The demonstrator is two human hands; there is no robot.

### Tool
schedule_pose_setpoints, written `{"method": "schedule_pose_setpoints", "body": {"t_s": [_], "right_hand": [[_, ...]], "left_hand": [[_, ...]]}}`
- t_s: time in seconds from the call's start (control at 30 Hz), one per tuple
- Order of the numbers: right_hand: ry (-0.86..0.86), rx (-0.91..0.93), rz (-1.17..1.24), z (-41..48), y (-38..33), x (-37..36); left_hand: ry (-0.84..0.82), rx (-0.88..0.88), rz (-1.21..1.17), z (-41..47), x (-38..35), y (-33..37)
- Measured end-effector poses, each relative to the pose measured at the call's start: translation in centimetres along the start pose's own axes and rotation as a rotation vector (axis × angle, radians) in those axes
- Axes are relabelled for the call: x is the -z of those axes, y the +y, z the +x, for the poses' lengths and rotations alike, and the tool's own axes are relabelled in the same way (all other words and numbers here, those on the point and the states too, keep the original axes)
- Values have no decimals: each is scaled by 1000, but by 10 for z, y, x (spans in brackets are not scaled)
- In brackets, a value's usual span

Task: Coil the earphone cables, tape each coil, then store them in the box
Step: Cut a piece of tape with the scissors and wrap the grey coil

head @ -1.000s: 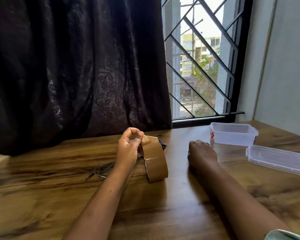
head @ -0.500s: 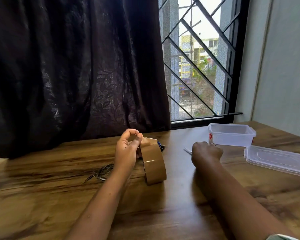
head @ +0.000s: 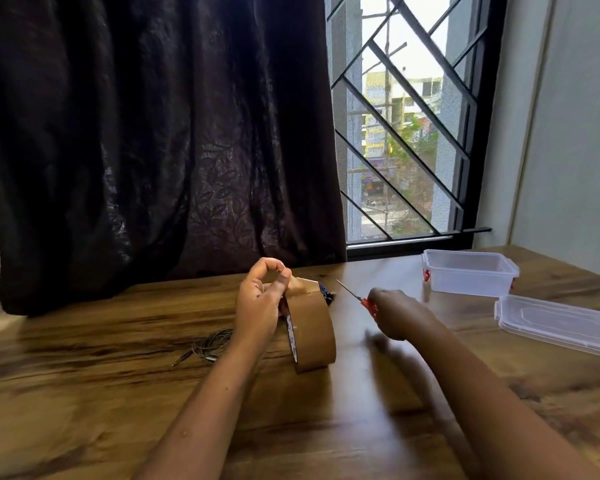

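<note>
Glossy brown tape roll, clear plastic box, grained wooden table.

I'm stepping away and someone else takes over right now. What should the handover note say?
Left hand pinches the pulled end of the upright tape roll.
Right hand grips red-handled scissors, blades pointing toward the tape.
One bundled cable lies on the table, left of the left arm; something dark sits behind the roll, unclear what.
Box open, nothing visible inside; lid lies beside it.
Done: nothing stored. Left: cut tape, tape the coils, box them.
</note>
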State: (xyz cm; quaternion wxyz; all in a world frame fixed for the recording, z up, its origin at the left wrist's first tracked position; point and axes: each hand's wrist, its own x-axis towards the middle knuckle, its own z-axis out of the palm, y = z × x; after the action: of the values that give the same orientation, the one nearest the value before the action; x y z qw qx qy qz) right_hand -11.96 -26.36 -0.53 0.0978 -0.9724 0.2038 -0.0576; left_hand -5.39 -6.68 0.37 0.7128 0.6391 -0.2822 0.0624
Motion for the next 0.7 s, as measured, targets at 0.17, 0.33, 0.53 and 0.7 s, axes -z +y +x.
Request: {"method": "schedule_pose_setpoints", "body": {"t_s": [0.17,0.33,0.53,0.7], "right_hand": [[-74,158,532,-11,-6,23],[-297,201,669,-27,6,44],[-332,230,573,-29,4,42],[-379,284,589,-31,3,46]], "left_hand": [[-6,-5,2,0,1,0],[-3,-12,6,1,4,-1],[-33,-39,9,3,3,-4],[-77,-63,9,2,1,-4]]}}
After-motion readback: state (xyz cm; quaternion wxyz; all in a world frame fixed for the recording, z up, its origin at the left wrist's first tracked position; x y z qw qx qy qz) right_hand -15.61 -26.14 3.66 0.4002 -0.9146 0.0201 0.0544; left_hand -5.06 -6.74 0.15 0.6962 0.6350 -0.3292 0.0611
